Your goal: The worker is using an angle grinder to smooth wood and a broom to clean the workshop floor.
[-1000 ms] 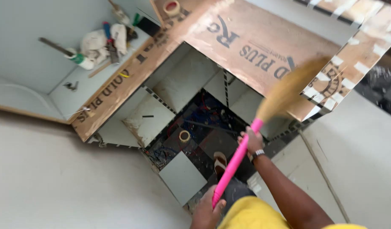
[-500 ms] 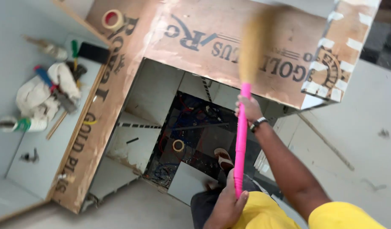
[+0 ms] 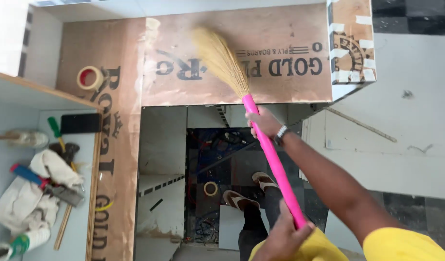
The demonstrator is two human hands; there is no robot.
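The broom (image 3: 261,121) has swung left, its straw head now over the middle of the plywood top (image 3: 280,43). The right hand (image 3: 266,122) is closed on the pink handle just below the bristles; the left hand (image 3: 285,237) clasps its lower end. Short, light strokes should keep dust off the tape roll (image 3: 90,78).
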